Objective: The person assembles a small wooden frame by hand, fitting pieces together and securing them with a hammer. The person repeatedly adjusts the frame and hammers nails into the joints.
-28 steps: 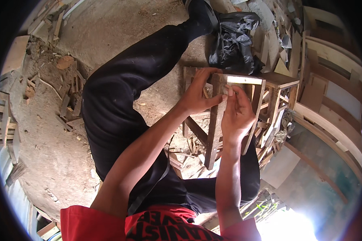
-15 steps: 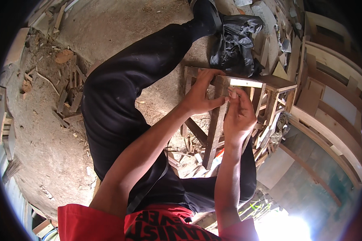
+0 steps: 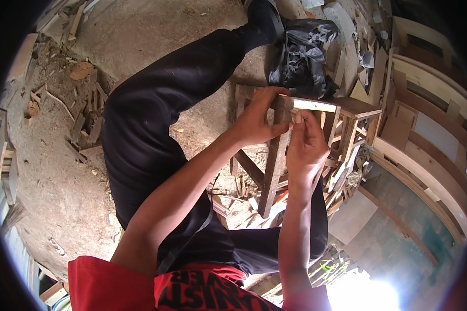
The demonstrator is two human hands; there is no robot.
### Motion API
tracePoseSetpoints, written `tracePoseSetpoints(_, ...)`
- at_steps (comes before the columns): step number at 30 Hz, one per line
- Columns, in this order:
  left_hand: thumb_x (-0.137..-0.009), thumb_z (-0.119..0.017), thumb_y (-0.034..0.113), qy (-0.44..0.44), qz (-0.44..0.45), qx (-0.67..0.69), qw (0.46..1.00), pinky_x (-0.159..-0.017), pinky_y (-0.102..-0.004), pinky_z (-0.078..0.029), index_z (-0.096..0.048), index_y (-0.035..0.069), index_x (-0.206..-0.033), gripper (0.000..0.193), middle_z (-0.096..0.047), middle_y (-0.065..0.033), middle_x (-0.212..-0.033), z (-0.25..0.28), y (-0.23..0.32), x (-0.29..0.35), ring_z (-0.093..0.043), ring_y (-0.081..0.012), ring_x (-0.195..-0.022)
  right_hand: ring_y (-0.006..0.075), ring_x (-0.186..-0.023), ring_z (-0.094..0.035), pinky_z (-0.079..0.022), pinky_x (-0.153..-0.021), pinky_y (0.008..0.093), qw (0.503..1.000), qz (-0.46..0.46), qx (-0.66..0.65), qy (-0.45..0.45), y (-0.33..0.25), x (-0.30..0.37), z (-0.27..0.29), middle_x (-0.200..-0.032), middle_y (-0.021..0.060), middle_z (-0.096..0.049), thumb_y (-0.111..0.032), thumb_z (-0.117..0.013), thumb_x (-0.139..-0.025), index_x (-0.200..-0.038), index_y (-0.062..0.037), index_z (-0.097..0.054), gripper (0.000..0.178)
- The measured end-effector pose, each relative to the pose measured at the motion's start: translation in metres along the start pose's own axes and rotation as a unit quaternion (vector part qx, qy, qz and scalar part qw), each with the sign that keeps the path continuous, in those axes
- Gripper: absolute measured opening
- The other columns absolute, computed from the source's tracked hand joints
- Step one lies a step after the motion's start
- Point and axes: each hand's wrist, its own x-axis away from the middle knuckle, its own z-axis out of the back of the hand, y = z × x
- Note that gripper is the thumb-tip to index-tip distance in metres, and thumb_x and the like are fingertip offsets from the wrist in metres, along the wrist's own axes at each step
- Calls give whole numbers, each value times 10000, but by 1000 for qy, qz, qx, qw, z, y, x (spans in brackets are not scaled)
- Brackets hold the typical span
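A small wooden stool (image 3: 269,181) stands tilted between my legs, its dark legs and crosspieces showing. Over its top corner my left hand (image 3: 257,120) is closed, fingers across the top and thumb against the leg. My right hand (image 3: 307,147) is raised beside that leg, thumb and fingertips pinched together just under a bright pale strip (image 3: 314,105) along the stool's edge. Whatever lies in the pinch is too small to make out. The tips of the two hands are close together.
A crumpled black plastic bag (image 3: 303,57) lies beyond the stool. To its right is another wooden frame (image 3: 359,110). Wood offcuts (image 3: 91,116) litter the floor at left, and pale wooden framing (image 3: 425,160) stands at far right. My bent leg (image 3: 145,114) runs along the left.
My right fingertips have moved slightly up, closer under the pale strip. The left hand keeps its hold on the stool. The whole view has shifted a little.
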Motion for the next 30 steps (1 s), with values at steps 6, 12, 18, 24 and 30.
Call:
tracePoseSetpoints(6,-762,-735,20,120,-130,-123,976,-911,-371,-490,-533,62,-1274,552,-547,-140,-1221,-1,34,-3,-586,-285,-1095,128,-675,-687,-518,-611,280,999,-5,31,-13,-6,-3,3,-838,118,-721,-63,-638,-939,-1043,-51,-707,125)
tracePoseSetpoints(12,-748,-721,-45,106,-181,-207,956,-790,-389,-526,-601,32,-1075,356,-612,-137,-1043,-5,40,4,-625,-322,-954,206,-733,-706,-521,-633,316,999,21,40,-16,-12,-7,10,-857,152,-704,-47,-637,-928,-1032,-23,-694,121)
tracePoseSetpoints(18,-769,-686,-74,113,-186,-249,944,-777,-407,-536,-612,29,-1105,359,-623,-134,-1030,-19,56,3,-633,-334,-963,328,-829,-714,-549,-697,383,996,83,13,18,-5,-7,9,-964,205,-700,23,-600,-893,-1062,17,-679,187)
tracePoseSetpoints(24,-781,-655,-106,107,-222,-294,923,-806,-408,-551,-629,13,-1086,328,-670,-168,-1029,-18,58,3,-668,-357,-961,363,-868,-705,-557,-739,381,991,122,-5,44,3,-5,8,-969,233,-693,14,-608,-893,-1115,12,-677,233)
tracePoseSetpoints(30,-854,-645,-72,70,-214,-261,939,-757,-367,-575,-597,-14,-1105,262,-666,-184,-1033,-12,45,4,-674,-312,-990,398,-879,-679,-551,-769,430,990,126,-31,56,2,1,11,-969,246,-681,80,-584,-829,-1083,32,-671,272)
